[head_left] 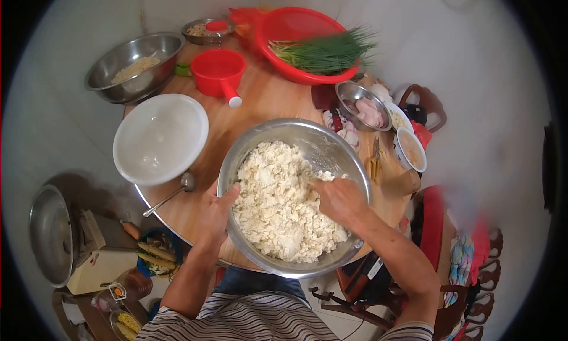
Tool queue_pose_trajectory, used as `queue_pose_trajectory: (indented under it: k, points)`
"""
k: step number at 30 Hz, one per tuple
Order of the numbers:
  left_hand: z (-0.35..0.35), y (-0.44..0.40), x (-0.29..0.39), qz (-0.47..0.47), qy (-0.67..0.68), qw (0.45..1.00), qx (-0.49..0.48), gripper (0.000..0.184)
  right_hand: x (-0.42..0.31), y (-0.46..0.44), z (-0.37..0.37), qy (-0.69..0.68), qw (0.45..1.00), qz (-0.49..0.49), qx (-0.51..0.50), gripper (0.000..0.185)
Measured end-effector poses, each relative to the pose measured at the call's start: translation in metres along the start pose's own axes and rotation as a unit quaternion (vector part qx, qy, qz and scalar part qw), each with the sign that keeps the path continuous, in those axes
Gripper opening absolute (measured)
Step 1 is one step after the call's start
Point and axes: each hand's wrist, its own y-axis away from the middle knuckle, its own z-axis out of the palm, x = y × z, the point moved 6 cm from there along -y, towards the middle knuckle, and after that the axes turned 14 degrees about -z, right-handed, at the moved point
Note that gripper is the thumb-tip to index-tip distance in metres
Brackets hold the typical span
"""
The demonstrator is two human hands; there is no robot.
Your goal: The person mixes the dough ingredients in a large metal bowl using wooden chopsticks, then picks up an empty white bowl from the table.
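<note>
A large metal bowl full of shaggy, crumbly dough stands at the front edge of the round table. My left hand grips the bowl's left rim, thumb over the edge. Inside the bowl, on the right, my right hand is closed in a fist over the dough. Whatever it holds is mostly hidden; a blurred, light-brown end shows by the knuckles. Left of the bowl are an empty white basin and a metal spoon.
At the back stand a red basin with green onions, a red dipper and a metal bowl of shreds. A small bowl with pale pink meat, a white bowl and scissors are on the right.
</note>
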Motion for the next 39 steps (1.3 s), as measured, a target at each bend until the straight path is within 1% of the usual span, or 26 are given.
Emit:
queue_pose_trajectory:
  k: [2,4,5,7,8,10,12,14,16,18,20,22,23,24,26,29,30,32,34,36,38,39]
  points:
    - [0.003,0.001,0.000,0.005,0.020,1.000,-0.006,0.041,-0.014,0.016,-0.007,-0.002,1.000,-0.010,-0.007,0.022]
    - [0.005,0.002,0.000,0.004,0.039,0.999,-0.012,0.042,-0.019,0.040,-0.010,0.032,0.998,-0.054,-0.025,0.035]
    - [0.005,0.002,0.000,0.004,0.038,0.999,-0.004,0.044,-0.021,0.053,-0.019,0.032,0.998,-0.054,-0.027,0.035]
    - [0.004,0.003,-0.001,0.000,0.039,0.999,0.005,0.045,-0.036,0.078,-0.046,0.043,0.993,-0.100,-0.032,0.036]
    - [0.004,0.003,-0.001,0.000,0.035,0.999,0.009,0.045,-0.040,0.088,-0.056,0.043,0.994,-0.100,-0.034,0.036]
    - [0.003,0.002,0.000,0.000,0.031,0.999,0.013,0.046,-0.047,0.102,-0.073,0.082,0.990,-0.097,-0.066,0.039]
    - [0.002,0.001,-0.001,0.002,0.032,0.999,0.000,0.045,-0.053,0.113,-0.092,0.076,0.990,-0.098,-0.072,0.042]
    - [0.002,0.002,-0.002,0.005,0.035,0.999,0.000,0.045,-0.057,0.117,-0.091,0.068,0.990,-0.099,-0.080,0.044]
    - [0.005,0.002,-0.001,0.007,0.036,0.999,-0.005,0.044,-0.069,0.115,-0.079,0.027,0.985,-0.137,-0.097,0.045]
    - [0.002,0.002,0.000,0.006,0.010,1.000,0.019,0.043,-0.069,0.097,-0.062,-0.001,0.988,-0.126,-0.087,0.044]
    - [0.002,0.002,0.002,0.007,-0.002,1.000,0.014,0.043,-0.068,0.074,-0.040,-0.028,0.989,-0.124,-0.074,0.044]
    - [0.000,0.004,0.005,0.009,-0.016,1.000,0.013,0.043,-0.064,0.054,-0.028,0.001,0.995,-0.100,0.001,0.035]
    - [0.000,0.004,0.006,0.008,-0.037,0.999,0.010,0.044,-0.061,0.045,-0.021,-0.001,0.995,-0.101,0.001,0.035]
    - [0.000,0.004,0.007,0.006,-0.058,0.998,0.006,0.046,-0.054,0.036,-0.017,-0.003,0.996,-0.087,0.006,0.031]
    - [0.003,0.005,0.010,0.003,-0.062,0.998,0.009,0.046,-0.044,0.024,-0.009,-0.009,0.997,-0.071,0.009,0.028]
    - [0.003,0.006,0.010,-0.002,-0.065,0.998,0.008,0.046,-0.025,0.015,-0.002,0.007,0.998,-0.037,0.043,0.022]
    - [0.004,0.006,0.010,-0.002,-0.065,0.998,0.004,0.047,-0.018,0.011,0.001,0.007,0.998,-0.037,0.043,0.022]
    - [0.004,0.007,0.010,0.000,-0.062,0.998,0.003,0.045,0.003,0.005,0.005,0.040,0.999,0.006,0.031,0.018]
    - [0.004,0.006,0.010,0.004,-0.059,0.998,0.004,0.043,0.015,0.008,0.002,0.035,0.999,-0.003,0.041,0.014]
    - [0.005,0.005,0.007,0.009,-0.032,0.999,-0.004,0.038,0.016,0.023,-0.022,-0.003,0.999,0.032,0.016,0.012]
    - [0.005,0.003,0.004,0.011,-0.021,1.000,-0.007,0.037,0.010,0.048,-0.041,0.070,0.997,0.028,0.000,0.014]
    - [0.003,0.003,0.003,0.013,-0.013,1.000,-0.009,0.036,0.004,0.061,-0.056,0.074,0.996,0.043,-0.013,0.016]
